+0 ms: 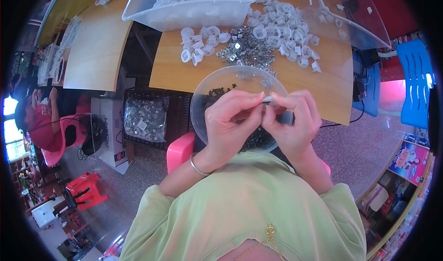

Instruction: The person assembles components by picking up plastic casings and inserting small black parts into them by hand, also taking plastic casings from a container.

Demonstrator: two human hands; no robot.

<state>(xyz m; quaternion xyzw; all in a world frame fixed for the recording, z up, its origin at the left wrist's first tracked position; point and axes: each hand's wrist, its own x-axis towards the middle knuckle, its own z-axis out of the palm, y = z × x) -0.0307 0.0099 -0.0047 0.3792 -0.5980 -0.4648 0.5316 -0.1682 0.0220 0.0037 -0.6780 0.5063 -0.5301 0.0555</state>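
Observation:
Both my hands meet above a clear round tub (199, 92), fingertips almost touching. A small white plastic part (267, 99) is pinched between the fingers and thumb of my left hand (233, 122) and those of my right hand (295, 120). My fingers cover most of it. Small dark pieces (217, 92) lie in the tub, partly hidden by my hands. Just beyond it, on the wooden table, is a heap of small shiny metal pieces (247, 48). White translucent plastic parts (288, 30) are piled to its right, and a smaller group (198, 44) lies to its left.
A translucent bin (194, 16) full of white parts stands at the table's back. A clear bag of metal pieces (145, 120) rests on a dark crate at left. Beyond sits another person (44, 122) in red. A red stool (86, 190) and blue chair (413, 83) flank me.

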